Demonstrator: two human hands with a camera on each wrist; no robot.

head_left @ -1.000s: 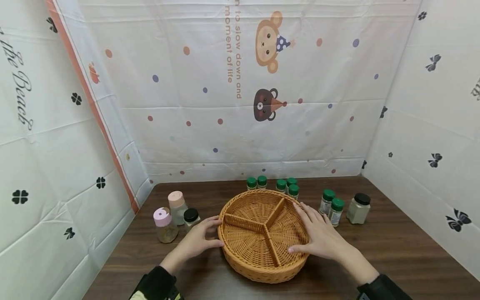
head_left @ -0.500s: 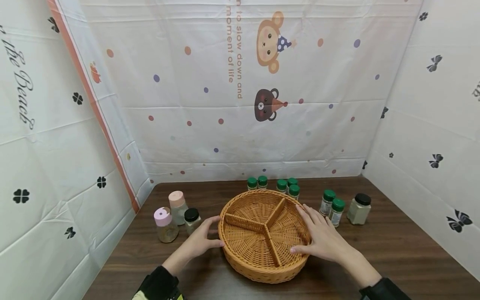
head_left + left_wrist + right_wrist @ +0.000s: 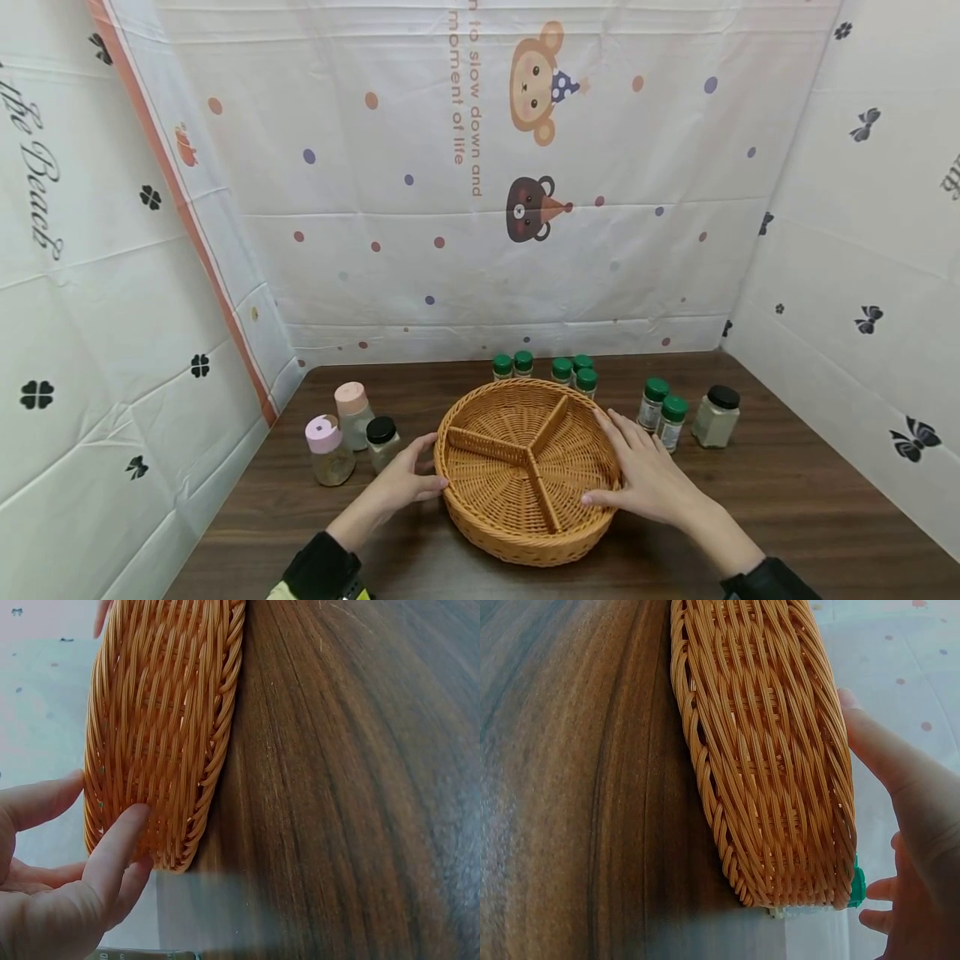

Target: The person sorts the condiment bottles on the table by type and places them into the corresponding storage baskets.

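Observation:
A round wicker basket (image 3: 536, 546) with three compartments stands on the dark wooden table, and no contents show inside it. At its left side is my left hand (image 3: 408, 477), the thumb at the rim and other fingertips against the woven outer wall, as the left wrist view shows. On the opposite side my right hand (image 3: 637, 475) rests over the rim with extended, spread fingers. Its thumb (image 3: 877, 750) lies along the rim in the right wrist view. Neither hand is visibly curled round the basket.
On the left stand a pink-lidded jar (image 3: 330, 454), a peach-lidded jar (image 3: 354, 421) and a black-lidded jar (image 3: 384, 446). Several green-capped bottles (image 3: 587, 381) are behind the basket. Two more green-capped bottles (image 3: 671, 425) and another black-lidded jar (image 3: 716, 421) stand right. Patterned cloth (image 3: 450, 275) surrounds the table.
Both hands have shifted very slightly at the basket's sides, with the left forearm a little further right. The basket and the jars keep their places.

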